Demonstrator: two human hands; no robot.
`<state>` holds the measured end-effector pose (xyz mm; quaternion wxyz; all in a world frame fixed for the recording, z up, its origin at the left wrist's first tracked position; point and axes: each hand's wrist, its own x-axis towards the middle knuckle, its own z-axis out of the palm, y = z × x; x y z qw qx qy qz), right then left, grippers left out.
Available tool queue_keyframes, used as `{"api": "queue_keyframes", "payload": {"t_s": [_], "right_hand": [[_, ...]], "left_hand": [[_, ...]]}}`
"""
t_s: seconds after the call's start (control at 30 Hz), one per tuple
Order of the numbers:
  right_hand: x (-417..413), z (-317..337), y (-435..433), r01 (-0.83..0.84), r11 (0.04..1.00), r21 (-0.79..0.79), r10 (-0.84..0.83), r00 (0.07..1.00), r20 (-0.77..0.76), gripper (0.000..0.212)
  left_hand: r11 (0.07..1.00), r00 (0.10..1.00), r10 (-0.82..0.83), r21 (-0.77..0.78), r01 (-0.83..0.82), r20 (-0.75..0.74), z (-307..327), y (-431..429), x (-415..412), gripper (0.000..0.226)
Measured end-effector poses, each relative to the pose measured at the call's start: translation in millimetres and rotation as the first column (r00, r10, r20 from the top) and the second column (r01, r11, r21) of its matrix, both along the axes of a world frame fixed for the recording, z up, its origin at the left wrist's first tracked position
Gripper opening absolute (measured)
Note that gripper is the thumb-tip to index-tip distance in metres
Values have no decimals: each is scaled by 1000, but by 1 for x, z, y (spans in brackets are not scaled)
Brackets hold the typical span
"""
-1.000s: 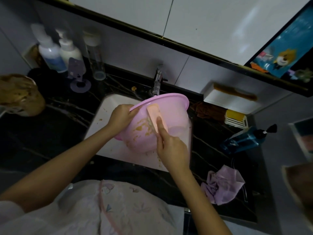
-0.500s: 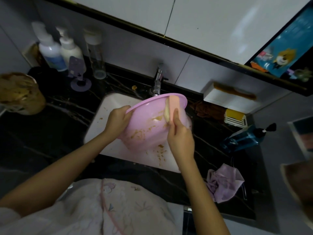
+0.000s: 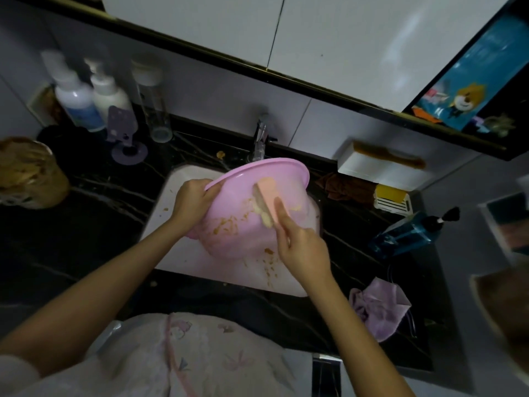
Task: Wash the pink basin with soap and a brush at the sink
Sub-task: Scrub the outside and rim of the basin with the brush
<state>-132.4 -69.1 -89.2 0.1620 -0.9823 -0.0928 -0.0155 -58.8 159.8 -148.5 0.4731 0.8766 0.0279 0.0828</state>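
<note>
The pink basin (image 3: 243, 236) is tilted over the white sink (image 3: 183, 253), its outside smeared with brown dirt. My left hand (image 3: 193, 200) grips the basin's rim on the left side. My right hand (image 3: 297, 242) holds a peach-coloured brush (image 3: 269, 200), index finger stretched along its back, bristles pressed against the basin's outer wall. Brown crumbs lie on the sink floor below the basin.
The tap (image 3: 260, 141) stands behind the sink. Bottles (image 3: 77, 101) and a clear tumbler (image 3: 154, 110) sit at the back left of the black counter. A blue pump bottle (image 3: 412, 233), a purple cloth (image 3: 380, 308), a yellow soap box (image 3: 390, 197) and a brown rag (image 3: 347, 187) lie to the right.
The brush went up to the basin's rim half a second ago and has now come back down onto the middle of the wall. My left hand keeps its grip on the rim.
</note>
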Motion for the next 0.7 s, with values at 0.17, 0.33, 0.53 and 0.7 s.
{"api": "queue_keyframes", "payload": {"t_s": [0.17,0.33,0.53,0.7], "right_hand": [[36,0,-10,246,959,140,-239,969,-64,51],[-3,-6,-3,-22,999,25,22,1000,-11,52],[28,1,7,214,965,153,-208,977,-52,50],[-3,-13,-10,76,994,80,-74,997,-38,52]], "left_hand": [[999,1000,-4,42,3,5,-3,-7,3,41],[1000,999,5,0,-5,31,-4,11,8,41],[995,1000,-19,95,20,-7,1,-11,3,40],[1000,999,13,-3,-13,52,-5,10,2,43]]}}
